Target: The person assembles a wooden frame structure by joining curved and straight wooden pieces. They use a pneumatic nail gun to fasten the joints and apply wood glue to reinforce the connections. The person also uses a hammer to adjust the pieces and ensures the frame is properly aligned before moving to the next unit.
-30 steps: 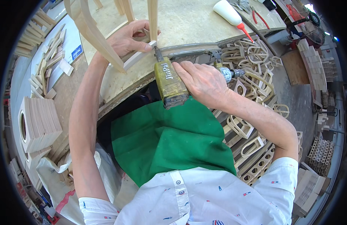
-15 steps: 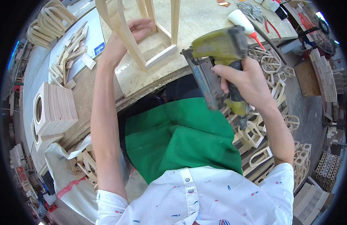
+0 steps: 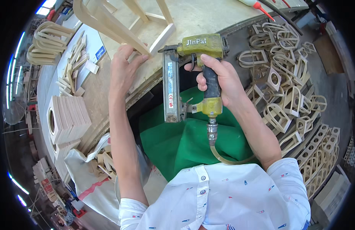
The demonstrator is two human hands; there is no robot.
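Head cam view: right grip [image 3: 227, 80] is clamped around the black handle of a yellow nailer [image 3: 202, 46], thumb up against the body and index finger by the trigger. Nose of the nailer is just beside a corner of the wood frame [image 3: 162, 37], can't tell if it's actually touching. Hose [image 3: 223, 160] runs off the bottom of the handle, across the green apron [image 3: 189, 147]. Frame is on the bench [image 3: 196, 19], close to the near edge. Left grip [image 3: 125, 71] is at that same corner, thumb and fingers on either side of a leg's end, but some fingertips are hidden, so can't tell if it's clamped or just resting there. Left of that you've got loose scraps [image 3: 76, 63], a stack of holed panels [image 3: 72, 119] and some hoops [image 3: 45, 42]. Tons of small loops [image 3: 275, 78] are heaped off to the right, past the bench edge.
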